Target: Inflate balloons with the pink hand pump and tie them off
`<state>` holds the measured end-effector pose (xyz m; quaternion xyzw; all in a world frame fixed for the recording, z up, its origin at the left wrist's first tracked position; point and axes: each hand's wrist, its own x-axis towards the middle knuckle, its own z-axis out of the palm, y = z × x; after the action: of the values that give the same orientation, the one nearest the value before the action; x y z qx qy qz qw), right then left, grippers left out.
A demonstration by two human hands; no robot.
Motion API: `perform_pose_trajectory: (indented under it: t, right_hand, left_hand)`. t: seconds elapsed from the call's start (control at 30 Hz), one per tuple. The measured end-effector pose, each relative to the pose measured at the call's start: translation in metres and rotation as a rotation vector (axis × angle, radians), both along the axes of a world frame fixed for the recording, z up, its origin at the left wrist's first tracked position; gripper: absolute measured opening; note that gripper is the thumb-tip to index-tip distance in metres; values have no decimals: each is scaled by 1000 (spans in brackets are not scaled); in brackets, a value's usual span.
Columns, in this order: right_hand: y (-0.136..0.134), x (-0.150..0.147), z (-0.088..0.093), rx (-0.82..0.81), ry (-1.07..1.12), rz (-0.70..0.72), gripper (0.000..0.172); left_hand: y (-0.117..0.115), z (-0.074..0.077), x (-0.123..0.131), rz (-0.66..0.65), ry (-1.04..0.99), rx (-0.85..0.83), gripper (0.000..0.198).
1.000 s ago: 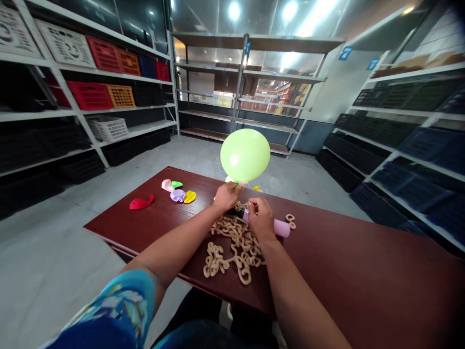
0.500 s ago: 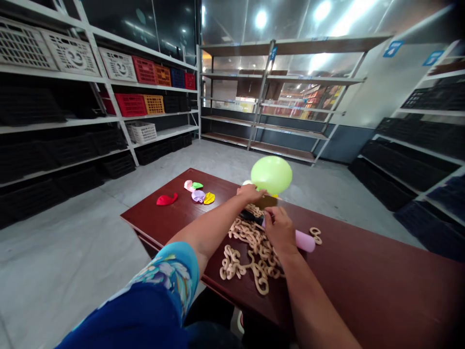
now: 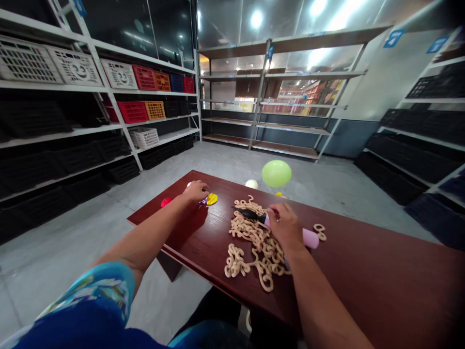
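A pink hand pump [image 3: 310,238] with a black nozzle [image 3: 249,213] lies across a tangled heap of beige, cord-like loops [image 3: 250,232]. My right hand [image 3: 286,224] is closed around the pump's middle. Far to the left, my left hand [image 3: 196,191] hovers over limp balloons with its fingers bent and apart, nothing visible in them. Partly under it show a purple balloon [image 3: 204,200] and a yellow balloon [image 3: 212,198]; a red balloon [image 3: 166,201] lies beside the wrist. Beyond the far table edge is an inflated green balloon [image 3: 276,173], apart from both hands.
The dark red table [image 3: 348,252] has a small beige loop piece [image 3: 320,231] right of the pump. A pale balloon [image 3: 251,184] shows past the far edge. Shelves with crates [image 3: 132,112] line the left; a metal rack [image 3: 259,106] stands behind, and black crates [image 3: 388,179] at right.
My left hand has let go of the green balloon and moved left to the limp balloons. The green balloon is now farther off, past the table. My right hand stays on the pump.
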<state>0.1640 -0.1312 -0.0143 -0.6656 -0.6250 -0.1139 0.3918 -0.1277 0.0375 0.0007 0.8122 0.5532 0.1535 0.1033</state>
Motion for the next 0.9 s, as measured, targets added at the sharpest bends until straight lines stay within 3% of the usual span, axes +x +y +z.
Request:
perform_pose_trajectory:
  t: [0.2, 0.33, 0.47, 0.53, 0.7, 0.8, 0.9]
  right_hand:
    - [0, 0, -2, -10, -1, 22, 17]
    - [1, -1, -2, 9, 32, 47, 17]
    - [-2, -6, 1, 67, 127, 154, 18]
    - [-4, -11, 4, 67, 214, 255, 24]
    - [-8, -20, 6, -68, 432, 448, 44]
    - [-7, -18, 5, -73, 472, 437, 31]
    - [-4, -11, 4, -76, 581, 340, 22]
  left_hand:
    - [-17, -12, -19, 88, 54, 65, 26]
    - [-27, 6, -11, 69, -7, 118, 25]
    - [-41, 30, 17, -26, -150, 71, 24]
    - [-50, 33, 38, -101, -262, -19, 21]
    - [-73, 19, 93, -257, -676, -539, 23]
    - [-82, 11, 115, -281, -793, -701, 24]
    - [-81, 7, 124, -294, -806, -789, 24]
